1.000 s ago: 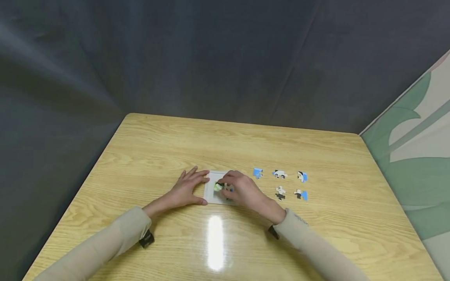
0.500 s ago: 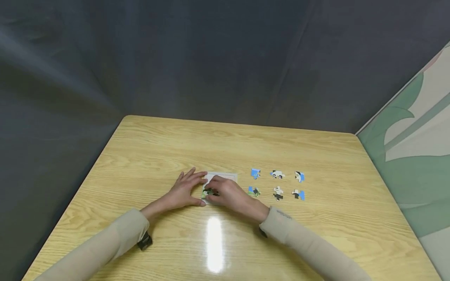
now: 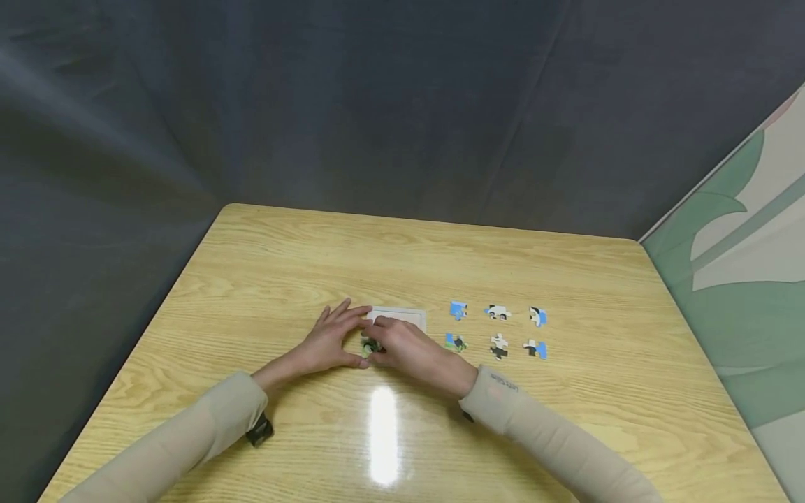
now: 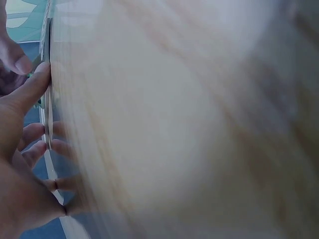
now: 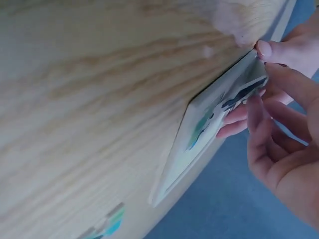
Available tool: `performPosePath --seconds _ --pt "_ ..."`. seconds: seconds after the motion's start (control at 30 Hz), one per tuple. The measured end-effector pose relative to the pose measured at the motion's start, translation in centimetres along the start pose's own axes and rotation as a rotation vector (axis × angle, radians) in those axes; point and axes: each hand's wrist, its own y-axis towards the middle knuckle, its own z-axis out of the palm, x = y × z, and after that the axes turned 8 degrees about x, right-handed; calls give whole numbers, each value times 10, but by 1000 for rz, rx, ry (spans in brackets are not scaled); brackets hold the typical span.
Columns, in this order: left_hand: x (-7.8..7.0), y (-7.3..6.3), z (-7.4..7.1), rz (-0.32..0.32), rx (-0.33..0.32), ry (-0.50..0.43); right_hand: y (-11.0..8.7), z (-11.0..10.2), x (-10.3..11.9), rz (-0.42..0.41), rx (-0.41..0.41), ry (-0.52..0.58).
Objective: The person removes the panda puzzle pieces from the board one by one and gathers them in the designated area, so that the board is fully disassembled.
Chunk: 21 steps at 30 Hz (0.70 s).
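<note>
Puzzle piece, probably light, stiff and fragile at its knobs, suits an edge pinch: the right hand holds it between nearly closed fingers, tilted over the near-left corner of the tray, while the left hand steadies its left side, fingers spread.

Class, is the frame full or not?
Not full: in the head view the frame is bare along its far side, and six pieces lie outside it on the table.
</note>
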Motion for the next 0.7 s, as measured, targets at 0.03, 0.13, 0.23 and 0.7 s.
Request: performPosePath --seconds 0.03,0.13,0.23,0.7 --pt "0 0 0 0 0 1 0 0 0 11 13 21" --pt "-1 0 0 -1 -1 6 -1 1 -1 22 24 56" --pt "-2 0 0 -3 -1 10 -3 2 -2 15 -2 71" --pt "0 0 1 11 -27 40 -2 9 -4 -39 -62 206"
